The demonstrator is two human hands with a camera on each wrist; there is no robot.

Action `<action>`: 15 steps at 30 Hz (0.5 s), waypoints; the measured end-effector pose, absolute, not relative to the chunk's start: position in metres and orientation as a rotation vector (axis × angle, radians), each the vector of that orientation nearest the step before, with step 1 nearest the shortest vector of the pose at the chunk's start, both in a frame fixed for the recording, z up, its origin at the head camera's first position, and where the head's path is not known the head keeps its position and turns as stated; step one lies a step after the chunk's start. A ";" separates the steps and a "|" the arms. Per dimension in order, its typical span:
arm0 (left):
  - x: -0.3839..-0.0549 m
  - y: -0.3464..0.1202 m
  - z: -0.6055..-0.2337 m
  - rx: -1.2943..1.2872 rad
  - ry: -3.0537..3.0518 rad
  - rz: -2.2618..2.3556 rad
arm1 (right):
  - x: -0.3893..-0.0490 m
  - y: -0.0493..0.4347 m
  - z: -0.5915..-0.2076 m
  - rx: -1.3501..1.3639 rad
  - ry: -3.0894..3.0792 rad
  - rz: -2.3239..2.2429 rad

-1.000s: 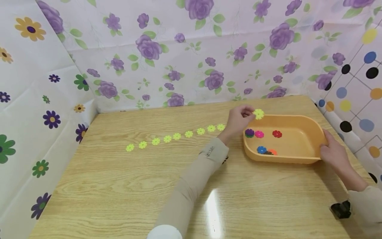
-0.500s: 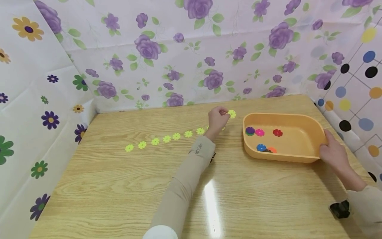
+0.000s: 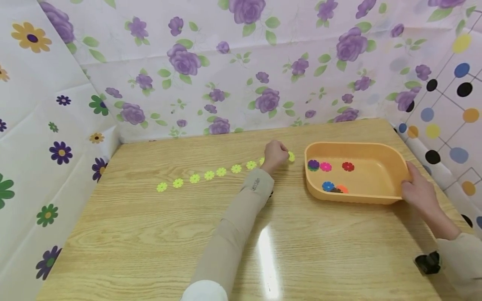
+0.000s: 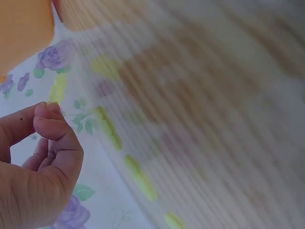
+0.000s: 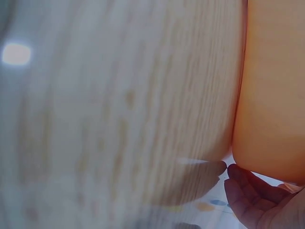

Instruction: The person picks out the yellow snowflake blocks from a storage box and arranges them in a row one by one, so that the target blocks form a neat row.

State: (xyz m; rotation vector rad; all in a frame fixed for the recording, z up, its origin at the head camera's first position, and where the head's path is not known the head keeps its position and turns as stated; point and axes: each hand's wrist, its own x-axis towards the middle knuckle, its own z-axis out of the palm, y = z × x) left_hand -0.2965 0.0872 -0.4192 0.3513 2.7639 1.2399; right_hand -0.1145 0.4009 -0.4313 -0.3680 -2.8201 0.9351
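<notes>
My left hand (image 3: pixel 275 154) pinches a yellow flower-shaped plastic disc (image 3: pixel 291 156) between thumb and fingertips, low over the table at the right end of a slanting row of similar yellow discs (image 3: pixel 209 175). Part of that row is hidden behind the hand. The left wrist view shows the pinched disc (image 4: pixel 57 88) tilted up on its edge, beyond the fingertips. My right hand (image 3: pixel 419 188) grips the right end of an orange plastic basin (image 3: pixel 354 198), thumb over the rim. In the right wrist view the fingers (image 5: pixel 248 186) lie against the basin's outer corner.
Inside the basin lie several flower discs, among them a red one (image 3: pixel 348 166), a pink one (image 3: pixel 325 167) and a blue one (image 3: pixel 328 186). Patterned sheets (image 3: pixel 226 75) bound the wooden table (image 3: pixel 158 242) at the back and sides.
My left hand has carried the yellow disc leftward from over the basin's far left corner, then lowered it toward the row's right end. The right hand stays on the basin.
</notes>
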 end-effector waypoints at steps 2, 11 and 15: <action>-0.298 0.087 -0.420 0.337 2.775 1.205 | -0.115 0.400 -0.432 -0.369 -2.817 0.935; -0.302 0.080 -0.419 0.314 2.805 1.142 | -0.119 0.396 -0.430 -0.354 -2.830 0.928; -0.302 0.075 -0.415 0.364 2.805 1.147 | -0.120 0.398 -0.428 -0.357 -2.850 0.933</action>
